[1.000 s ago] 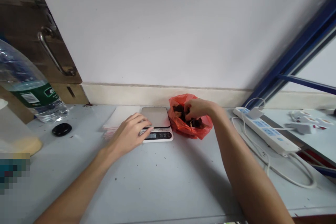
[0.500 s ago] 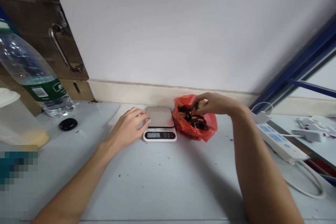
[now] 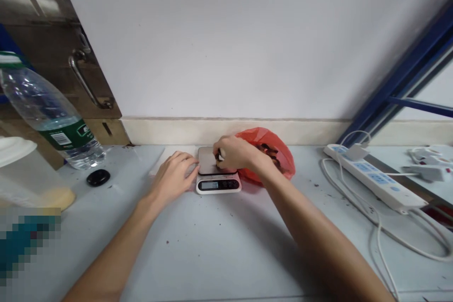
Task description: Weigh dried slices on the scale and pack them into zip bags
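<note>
A small white digital kitchen scale [image 3: 219, 186] sits on the grey table, its display lit and a flat metal plate on top. My right hand [image 3: 233, 152] is over that plate, pinching a dark brown dried piece [image 3: 218, 155] that looks like peel. Whether the piece touches the plate, I cannot tell. My left hand [image 3: 176, 172] lies loosely open, fingertips at the scale's left edge. Beneath it is a white, flat, sheet-like thing [image 3: 161, 160]. Right of the scale stands an open red plastic bag [image 3: 288, 155] with more dark and orange-brown pieces [image 3: 269, 151], partly hidden by my right wrist.
At left stand a big water bottle [image 3: 67, 134], a whitish plastic container [image 3: 21, 170] and a black round lid [image 3: 98, 177]. A white power strip [image 3: 378, 177] with looping cables lies at right. The wall [image 3: 226, 47] rises behind the scale.
My right hand has moved left from the red bag to above the scale plate, carrying a dark dried piece. My left hand stays beside the scale. The view has shifted slightly.
</note>
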The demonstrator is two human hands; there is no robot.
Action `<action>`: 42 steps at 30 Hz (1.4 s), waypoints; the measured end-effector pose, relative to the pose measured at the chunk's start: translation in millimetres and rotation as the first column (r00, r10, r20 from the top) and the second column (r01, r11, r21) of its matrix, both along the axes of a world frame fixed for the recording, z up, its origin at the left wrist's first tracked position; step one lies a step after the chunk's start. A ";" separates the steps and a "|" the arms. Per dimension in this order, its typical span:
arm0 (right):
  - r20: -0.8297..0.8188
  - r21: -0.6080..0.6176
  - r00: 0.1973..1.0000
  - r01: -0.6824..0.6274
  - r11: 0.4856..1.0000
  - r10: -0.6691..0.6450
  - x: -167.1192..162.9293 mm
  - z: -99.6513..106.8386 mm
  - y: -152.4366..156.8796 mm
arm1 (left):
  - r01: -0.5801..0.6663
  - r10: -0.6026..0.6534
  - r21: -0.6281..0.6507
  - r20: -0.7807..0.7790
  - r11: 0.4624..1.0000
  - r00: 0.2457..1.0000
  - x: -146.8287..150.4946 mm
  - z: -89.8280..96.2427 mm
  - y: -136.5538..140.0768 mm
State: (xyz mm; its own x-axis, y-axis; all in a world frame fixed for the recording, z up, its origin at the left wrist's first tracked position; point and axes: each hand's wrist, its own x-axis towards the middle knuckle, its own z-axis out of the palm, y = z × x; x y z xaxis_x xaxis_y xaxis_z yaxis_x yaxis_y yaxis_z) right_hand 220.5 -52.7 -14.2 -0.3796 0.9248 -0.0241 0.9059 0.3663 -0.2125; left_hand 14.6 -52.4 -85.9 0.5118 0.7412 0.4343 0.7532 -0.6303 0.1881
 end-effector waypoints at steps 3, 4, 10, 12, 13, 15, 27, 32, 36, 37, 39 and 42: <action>-0.004 -0.060 1.000 -0.011 0.998 0.011 -4.6 -4.9 4.6 | -0.012 0.011 -0.034 -0.017 0.999 1.000 1.5 0.1 -0.5; -0.015 -0.089 1.000 0.000 0.996 -0.002 -4.3 -4.9 5.1 | -0.014 0.013 -0.044 -0.021 0.999 1.000 2.1 0.2 -0.8; -0.062 -0.190 0.997 0.028 0.981 -0.040 6.9 -1.1 4.4 | 0.001 0.000 -0.061 0.006 0.998 1.000 3.4 -1.1 -1.7; -0.096 -0.203 0.995 0.014 0.979 -0.034 11.3 0.0 3.9 | 0.011 -0.010 -0.048 0.015 0.999 1.000 2.9 -2.3 -0.9; -0.109 -0.203 0.993 0.015 0.979 -0.038 13.4 0.8 3.7 | 0.015 -0.014 -0.040 0.017 0.999 1.000 2.3 -2.5 -0.1; -0.120 -0.191 0.991 0.039 0.981 -0.063 17.6 3.0 3.5 | 0.018 -0.017 -0.015 0.031 1.000 0.999 0.1 -1.5 2.0; -0.365 0.063 0.923 0.156 0.986 -0.123 40.0 23.8 -1.0 | 0.017 -0.024 -0.190 -0.038 0.982 0.999 -41.7 29.8 1.5; -0.390 0.127 0.916 0.151 0.980 -0.090 42.2 25.1 -1.7 | 0.022 -0.018 -0.184 0.021 0.983 1.000 -44.1 31.6 7.7; -0.393 0.155 0.916 0.149 0.977 -0.078 41.9 23.5 -0.4 | 0.012 0.023 -0.177 0.191 0.984 0.981 -43.3 35.9 9.5; -0.395 0.157 0.916 0.147 0.977 -0.074 41.2 23.0 -0.2 | -0.006 0.052 -0.185 0.243 0.983 0.969 -42.4 36.9 8.7; -0.401 0.166 0.914 0.133 0.977 -0.056 38.5 21.8 0.0 | -0.040 0.112 -0.207 0.348 0.977 0.931 -38.9 38.1 5.9; -0.399 0.192 0.917 0.067 0.979 0.016 30.6 19.4 -1.8 | -0.038 0.156 -0.236 0.507 0.971 0.848 -28.0 37.2 0.5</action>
State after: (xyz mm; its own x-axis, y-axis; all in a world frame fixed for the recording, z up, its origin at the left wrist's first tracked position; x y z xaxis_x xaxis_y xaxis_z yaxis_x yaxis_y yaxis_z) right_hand 251.1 -54.5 5.1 -0.2957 0.9045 0.3073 0.7714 0.4159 -0.4817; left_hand -13.4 -51.9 -48.7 0.1763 0.8784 0.4443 0.5630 -0.4602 0.6865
